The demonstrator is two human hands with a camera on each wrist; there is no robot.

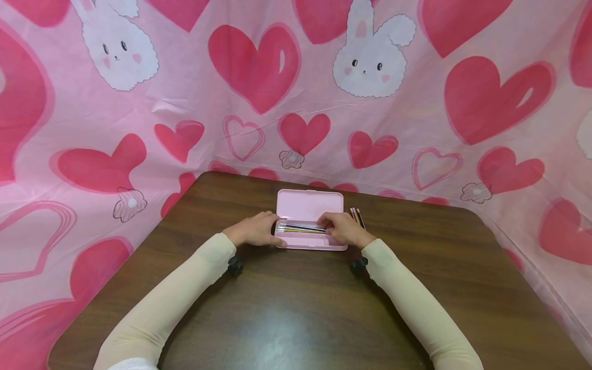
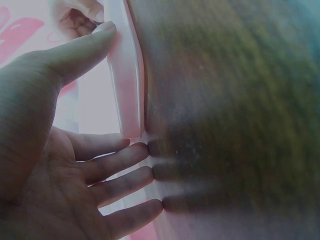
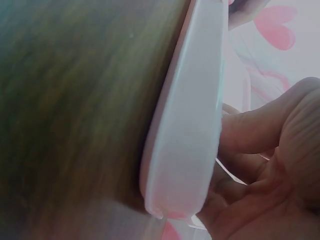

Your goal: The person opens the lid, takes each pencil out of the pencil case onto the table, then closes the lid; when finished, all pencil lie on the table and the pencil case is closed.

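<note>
A pink pencil case (image 1: pixel 311 246) lies on the table with its lid (image 1: pixel 310 204) up at the back. Inside it, several pencils (image 1: pixel 300 229) lie lengthwise, eraser ends to the left. My left hand (image 1: pixel 256 229) is at the case's left end; in the left wrist view its thumb touches the front edge and its fairly straight fingers (image 2: pixel 125 167) reach past the end. The right hand (image 1: pixel 342 228) reaches over the right half, fingers curled at the pencils' right ends. From the right wrist, its bent fingers (image 3: pixel 250 130) show behind the case wall; the pinch itself is hidden.
More pencils (image 1: pixel 357 218) lie on the brown wooden table (image 1: pixel 296 308) just right of the case, partly behind the right hand. A pink cloth with hearts and rabbits (image 1: pixel 254 67) hangs around the table's back and sides. Dark wrist cameras (image 1: pixel 235 265) sit under both wrists.
</note>
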